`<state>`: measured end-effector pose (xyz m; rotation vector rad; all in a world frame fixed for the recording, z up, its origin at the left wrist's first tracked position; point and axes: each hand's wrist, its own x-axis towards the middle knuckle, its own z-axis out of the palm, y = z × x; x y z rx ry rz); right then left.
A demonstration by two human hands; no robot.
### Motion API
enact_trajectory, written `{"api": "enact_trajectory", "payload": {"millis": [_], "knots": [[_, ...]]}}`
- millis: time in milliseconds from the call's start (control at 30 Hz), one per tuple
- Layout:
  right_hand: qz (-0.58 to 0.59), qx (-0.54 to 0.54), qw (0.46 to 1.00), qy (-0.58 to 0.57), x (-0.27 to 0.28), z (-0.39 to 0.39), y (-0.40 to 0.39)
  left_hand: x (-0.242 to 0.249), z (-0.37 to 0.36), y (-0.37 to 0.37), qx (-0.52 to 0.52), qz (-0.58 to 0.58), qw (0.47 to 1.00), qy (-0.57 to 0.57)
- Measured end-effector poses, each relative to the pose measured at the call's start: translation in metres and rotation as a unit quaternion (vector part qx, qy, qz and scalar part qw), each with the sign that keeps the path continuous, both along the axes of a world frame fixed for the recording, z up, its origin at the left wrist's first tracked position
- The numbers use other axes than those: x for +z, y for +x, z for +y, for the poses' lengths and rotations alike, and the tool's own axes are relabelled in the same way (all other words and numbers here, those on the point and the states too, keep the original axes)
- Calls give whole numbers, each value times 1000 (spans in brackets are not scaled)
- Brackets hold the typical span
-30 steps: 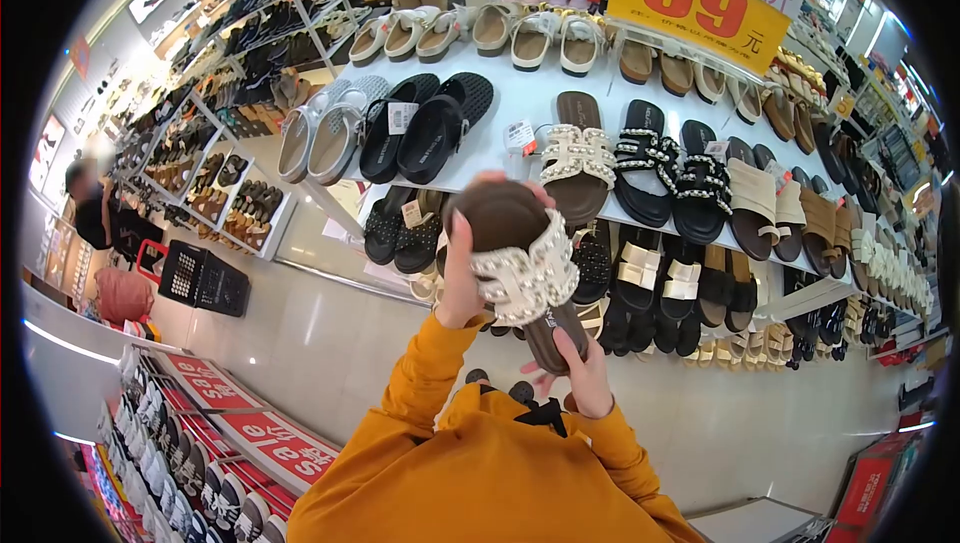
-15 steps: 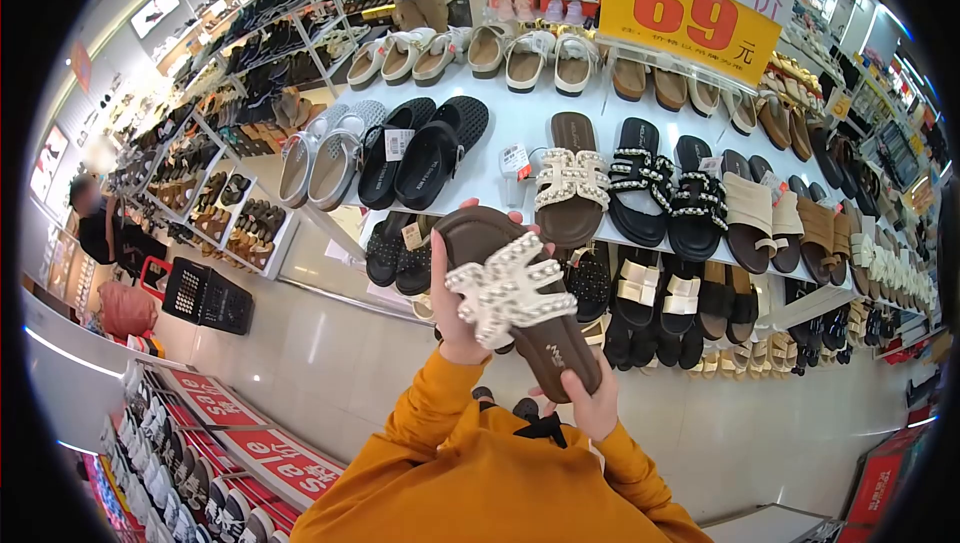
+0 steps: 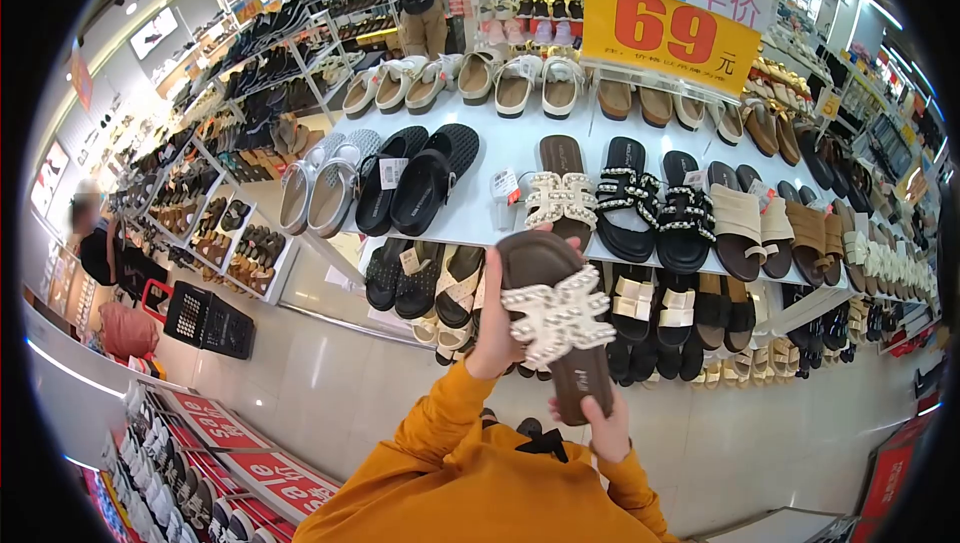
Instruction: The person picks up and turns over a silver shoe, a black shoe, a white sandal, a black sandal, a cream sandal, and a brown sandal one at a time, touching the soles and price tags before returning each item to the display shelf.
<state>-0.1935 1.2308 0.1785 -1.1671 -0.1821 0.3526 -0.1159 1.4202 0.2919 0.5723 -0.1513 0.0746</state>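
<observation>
A slide sandal [image 3: 560, 313] with a dark brown sole and white straps trimmed with pearly beads is held up in front of the shelf. Along its toe end, my left hand [image 3: 497, 318] grips the left edge, fingers partly behind the sole. My right hand [image 3: 606, 427] is closed on the heel end, thumb on top. Behind it on the white display table stands a matching white-strapped sandal [image 3: 562, 193]. To that one's right are black beaded sandals [image 3: 628, 208]; to its left lies a white price tag [image 3: 504, 186].
Black clogs [image 3: 430, 188] and grey clogs [image 3: 335, 183] stand at the table's left end. A yellow price sign [image 3: 665, 33] rises at the back. More sandals hang below the front edge. A black shopping basket [image 3: 208, 321] sits on the floor at left. Two people stand farther off.
The sandal has moved to the right with both hands and turned more upright. The view has shifted slightly, so the table appears a little lower.
</observation>
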Motion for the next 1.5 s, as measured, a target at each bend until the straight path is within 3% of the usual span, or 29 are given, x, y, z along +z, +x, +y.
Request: {"api": "enact_trajectory", "payload": {"millis": [33,67,100,133,200,333,467,500,633,733,800,967,1067,1267,1300,1400,1500], "knots": [[50,11,997,62,15,-7,-2,-16,1,4,93,-36,981,164],[100,22,987,124,23,-15,-2,-27,1,8,183,-72,927,320],[76,52,989,118,16,-24,-1,-24,-3,11,270,-110,888,355],[55,26,993,104,10,-28,-2,-23,-1,12,304,-99,810,492],[11,-24,997,75,6,-32,-2,-19,5,15,351,-70,592,722],[14,-100,993,69,5,-36,-3,-34,3,40,361,-64,545,754],[11,-98,993,56,5,-32,-3,-36,0,62,395,-48,525,752],[12,-92,994,54,2,-31,-4,-36,1,64,404,-54,498,765],[16,-50,998,45,0,-34,-7,-24,3,52,393,-54,650,648],[19,-25,999,43,2,-35,-6,-24,17,22,443,-68,586,675],[21,-10,999,46,8,-30,-1,-25,29,-3,475,-57,571,667],[-18,40,999,30,39,9,26,-38,56,-56,520,-74,552,648],[32,11,999,6,54,40,40,-39,63,-76,538,-56,553,633],[8,-9,1000,8,82,88,92,-31,71,-99,559,-44,525,640],[-5,-12,1000,24,85,94,95,-32,72,-102,557,-33,538,631],[80,112,989,60,79,93,97,-32,76,-110,545,-5,596,590],[101,94,986,90,67,96,104,-33,82,-115,500,-10,679,537]]}}
